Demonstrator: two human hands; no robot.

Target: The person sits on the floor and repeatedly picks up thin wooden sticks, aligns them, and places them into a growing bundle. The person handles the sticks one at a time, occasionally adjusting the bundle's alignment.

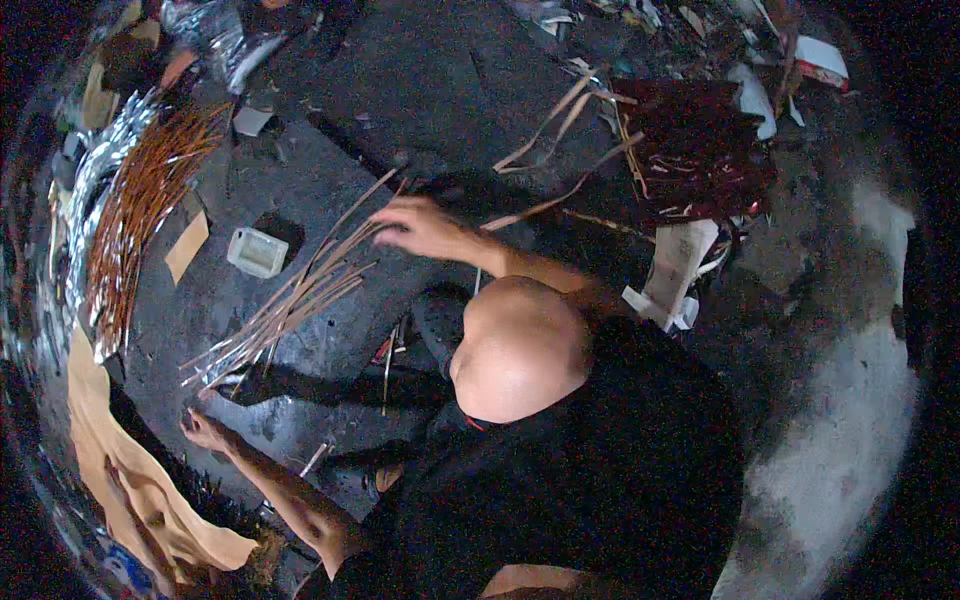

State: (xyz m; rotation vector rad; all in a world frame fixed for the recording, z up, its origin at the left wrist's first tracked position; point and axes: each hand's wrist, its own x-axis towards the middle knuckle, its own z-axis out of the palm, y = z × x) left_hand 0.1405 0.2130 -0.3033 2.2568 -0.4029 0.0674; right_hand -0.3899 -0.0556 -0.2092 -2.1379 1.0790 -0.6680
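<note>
My left hand (208,433) is at the lower left, just below the near ends of a loose bundle of long thin brown strips (310,290). Its fingers look apart, with nothing visible in them. At the bundle's far end, my right hand (415,226) reaches over the strips, slightly blurred. Its fingers look stretched out, and whether they touch the strips I cannot tell. The bundle lies slantwise on the dark floor, fanned out and uneven, some strips catching light. Between my arms is a large rounded patch of bare skin (525,350), seemingly a raised knee.
Left of the bundle stand a small pale rectangular tub (257,252) and a tan flat piece (187,247). Beyond lies a pile of orange-brown strips (150,210) beside silvery ones (85,225). A tan sheet (120,450) lies lower left. Dark red shiny sheeting (695,150) lies far right.
</note>
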